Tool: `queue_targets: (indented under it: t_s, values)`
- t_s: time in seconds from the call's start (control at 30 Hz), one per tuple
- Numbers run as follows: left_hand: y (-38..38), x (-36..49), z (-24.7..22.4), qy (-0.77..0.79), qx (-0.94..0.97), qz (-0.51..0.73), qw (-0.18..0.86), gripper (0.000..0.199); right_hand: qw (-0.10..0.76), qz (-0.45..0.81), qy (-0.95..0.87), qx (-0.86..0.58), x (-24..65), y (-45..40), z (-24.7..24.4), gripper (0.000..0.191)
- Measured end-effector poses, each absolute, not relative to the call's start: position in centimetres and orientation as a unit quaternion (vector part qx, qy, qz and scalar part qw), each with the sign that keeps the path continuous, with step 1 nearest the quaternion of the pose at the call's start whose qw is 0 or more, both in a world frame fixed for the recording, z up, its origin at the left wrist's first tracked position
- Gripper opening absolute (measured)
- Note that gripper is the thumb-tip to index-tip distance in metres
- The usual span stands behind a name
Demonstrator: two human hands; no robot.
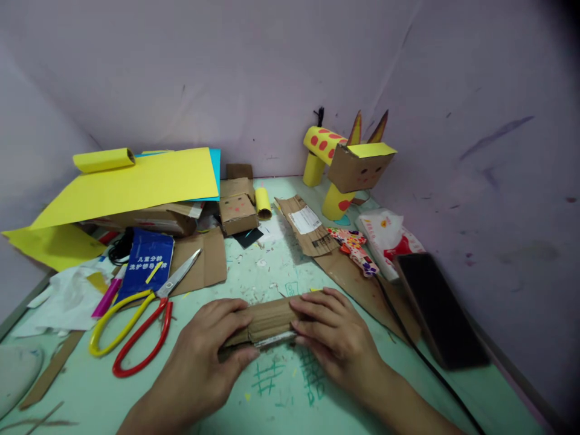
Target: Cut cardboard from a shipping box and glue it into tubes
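Between my two hands is a rolled piece of brown cardboard [270, 319], lying crosswise low over the green table. My left hand [211, 347] grips its left end, with the thumb below and the fingers over the top. My right hand [338, 335] closes round the right end, fingertips on the upper and front sides. A pale strip shows along the roll's lower edge. Left of my left hand lie scissors [159, 296], blades apart, with one yellow and one red handle loop.
Yellow sheets [136, 190] and a yellow tube [104, 160] are stacked back left. A cardboard giraffe-like figure [362, 166] stands back right. A glue gun [356, 249] with a black cord, a phone [439, 308] and cardboard scraps [306, 223] lie right. Blue packaging [147, 263] is left.
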State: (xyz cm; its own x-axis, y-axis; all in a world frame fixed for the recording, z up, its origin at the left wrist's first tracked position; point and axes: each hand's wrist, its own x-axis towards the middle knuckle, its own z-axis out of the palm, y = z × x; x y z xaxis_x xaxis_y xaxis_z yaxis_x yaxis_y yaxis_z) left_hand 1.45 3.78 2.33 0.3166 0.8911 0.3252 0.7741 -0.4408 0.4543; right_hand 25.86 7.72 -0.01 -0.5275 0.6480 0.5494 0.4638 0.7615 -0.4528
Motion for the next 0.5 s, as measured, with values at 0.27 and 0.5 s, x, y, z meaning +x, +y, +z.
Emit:
queue_targets:
  t_s: [0.27, 0.5]
  values:
    - [4.0, 2.1, 1.1, 0.500, 0.805, 0.305, 0.098, 0.014, 0.422, 0.215, -0.782, -0.406, 25.3, 8.2, -1.0, 0.022]
    - [4.2, 2.0, 0.7, 0.474, 0.824, 0.309, 0.032, 0.016, 0.410, 0.278, -0.679, -0.541, 27.6, 7.7, -1.8, 0.063]
